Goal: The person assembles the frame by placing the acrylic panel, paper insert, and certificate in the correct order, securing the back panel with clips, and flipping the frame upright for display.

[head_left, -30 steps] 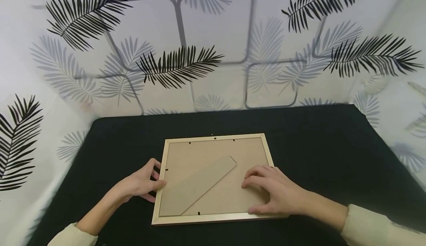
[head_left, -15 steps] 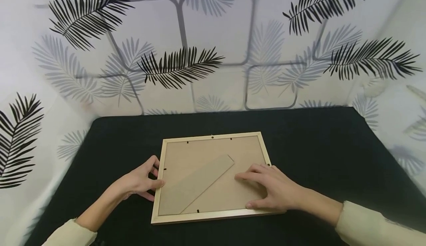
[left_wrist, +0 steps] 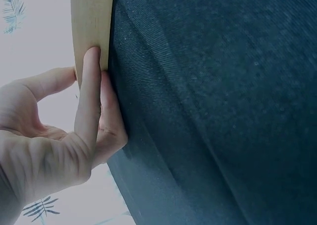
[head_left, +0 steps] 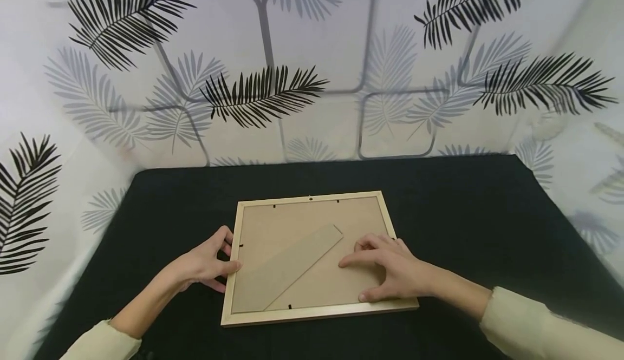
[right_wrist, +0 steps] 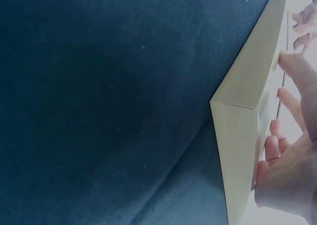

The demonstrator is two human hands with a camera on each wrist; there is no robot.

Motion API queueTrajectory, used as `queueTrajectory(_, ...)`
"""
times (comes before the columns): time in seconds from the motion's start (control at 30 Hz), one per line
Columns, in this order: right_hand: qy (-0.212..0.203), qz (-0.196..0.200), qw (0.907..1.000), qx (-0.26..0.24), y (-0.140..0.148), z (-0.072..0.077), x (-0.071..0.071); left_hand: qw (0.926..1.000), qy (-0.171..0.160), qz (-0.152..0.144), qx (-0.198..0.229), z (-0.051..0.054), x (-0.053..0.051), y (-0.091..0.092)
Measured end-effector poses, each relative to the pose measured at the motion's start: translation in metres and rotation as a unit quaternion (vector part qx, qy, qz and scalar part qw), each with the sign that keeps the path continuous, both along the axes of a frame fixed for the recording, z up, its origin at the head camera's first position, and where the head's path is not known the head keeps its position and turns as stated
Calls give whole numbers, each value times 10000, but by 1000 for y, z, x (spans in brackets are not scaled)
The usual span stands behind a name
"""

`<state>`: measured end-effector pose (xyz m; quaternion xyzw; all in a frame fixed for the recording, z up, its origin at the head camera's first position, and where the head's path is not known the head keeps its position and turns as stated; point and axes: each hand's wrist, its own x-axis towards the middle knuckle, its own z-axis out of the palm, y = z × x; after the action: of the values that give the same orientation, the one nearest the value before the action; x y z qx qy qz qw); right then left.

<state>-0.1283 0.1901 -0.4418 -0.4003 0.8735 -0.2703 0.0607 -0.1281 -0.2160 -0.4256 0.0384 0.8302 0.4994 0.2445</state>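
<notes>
A picture frame (head_left: 312, 312) with a pale wooden border lies face down on the black cloth. Its beige back board (head_left: 292, 219) carries a slanted grey-beige stand flap (head_left: 297, 265), lying flat. At the frame's left border, my left hand (head_left: 207, 260) holds the edge, thumb on top and other fingers against the side; the left wrist view shows fingertips (left_wrist: 92, 54) on the wood. My right hand (head_left: 395, 268) rests over the board's right part, fingers bent loosely and thumb near the lower border. A ring is on one right finger. The frame's front is hidden.
Black cloth (head_left: 463, 214) covers the table around the frame. Small dark tabs (head_left: 290, 306) sit along the frame's inner edge. Behind stands a pale curtain (head_left: 317, 127) with leaf prints, and similar fabric hangs at both sides.
The picture frame has shifted slightly left, with my left hand still at its edge. My right hand has moved a little left over the back board.
</notes>
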Motion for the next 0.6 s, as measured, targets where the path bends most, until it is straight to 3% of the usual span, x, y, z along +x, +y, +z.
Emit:
queueTrajectory(0.43,-408,-92,9987,280,-8,6,-1,9997,180,-179,-19,-1,0,-3)
queueTrajectory(0.6,-395,188,9981,441,-8,13,-3,9997,84,-218,51,-1,-2,-3)
